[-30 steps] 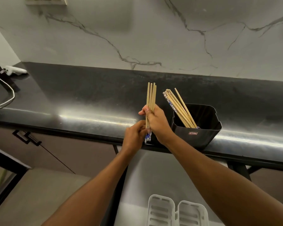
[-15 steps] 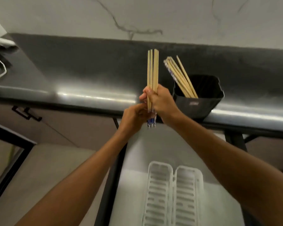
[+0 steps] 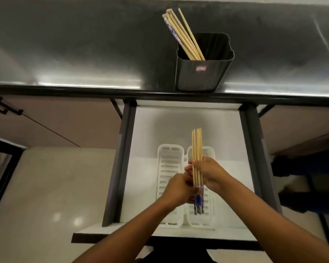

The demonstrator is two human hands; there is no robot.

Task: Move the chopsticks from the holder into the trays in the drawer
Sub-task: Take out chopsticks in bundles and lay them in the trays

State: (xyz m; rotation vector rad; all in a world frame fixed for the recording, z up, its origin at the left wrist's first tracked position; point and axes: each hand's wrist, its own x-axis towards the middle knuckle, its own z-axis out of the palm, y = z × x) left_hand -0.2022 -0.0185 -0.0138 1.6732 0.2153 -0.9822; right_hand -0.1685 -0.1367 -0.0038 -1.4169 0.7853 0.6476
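A bundle of several wooden chopsticks with blue-patterned ends is held over the open drawer. My right hand grips the bundle at its middle. My left hand holds it lower down, near the patterned ends. Below the bundle lie two white slotted trays side by side, the left tray and the right tray. The chopsticks hang above the right tray. A black holder stands on the counter's front edge with several more chopsticks leaning to its left.
The white-floored drawer has dark side rails and is pulled out under the dark counter. A cabinet front with a black handle sits at the left. Pale floor lies below left.
Both hands have carried the chopstick bundle down from beside the holder to above the drawer's right tray. The view has tilted downward, showing the whole drawer.
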